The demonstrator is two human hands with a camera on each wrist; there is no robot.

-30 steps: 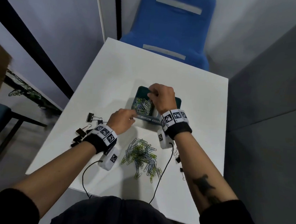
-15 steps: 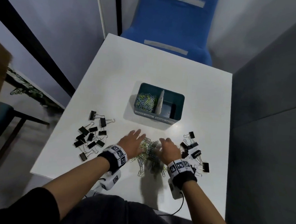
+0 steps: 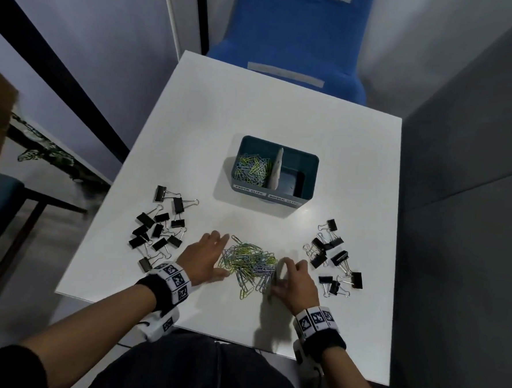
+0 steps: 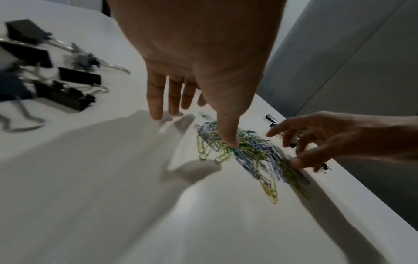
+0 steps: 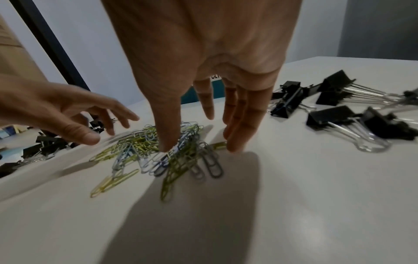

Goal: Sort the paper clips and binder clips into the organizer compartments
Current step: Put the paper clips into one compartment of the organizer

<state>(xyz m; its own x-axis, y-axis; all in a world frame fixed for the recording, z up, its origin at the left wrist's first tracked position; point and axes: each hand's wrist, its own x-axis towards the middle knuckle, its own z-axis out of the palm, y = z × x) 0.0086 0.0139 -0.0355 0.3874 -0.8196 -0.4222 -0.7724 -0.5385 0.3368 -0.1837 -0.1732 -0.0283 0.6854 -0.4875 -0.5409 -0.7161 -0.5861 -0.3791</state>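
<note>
A heap of green, blue and grey paper clips [image 3: 249, 264] [image 4: 244, 153] [image 5: 162, 151] lies near the table's front edge. My left hand [image 3: 204, 258] [image 4: 192, 114] flanks it on the left, fingers straight, thumb tip touching the clips. On the heap's right side my right hand [image 3: 294, 281] [image 5: 199, 132] stands over it with fingers extended, thumb and fingertips down among the clips. The teal organizer [image 3: 309, 162] stands beyond, with paper clips [image 3: 251, 169] in its left compartment. Black binder clips lie in a left group [image 3: 159, 230] and a right group [image 3: 335, 255].
A white divider [image 3: 275, 169] splits the organizer; its right compartment looks bare. A blue chair [image 3: 291, 37] stands behind the white table [image 3: 283, 111], and a grey partition [image 3: 467, 146] runs along the right. The table's front edge is close to my wrists.
Both hands came back from the organizer to the paper clip heap. Since half a second ago they have spread to either side of it, the right hand settling on its right edge.
</note>
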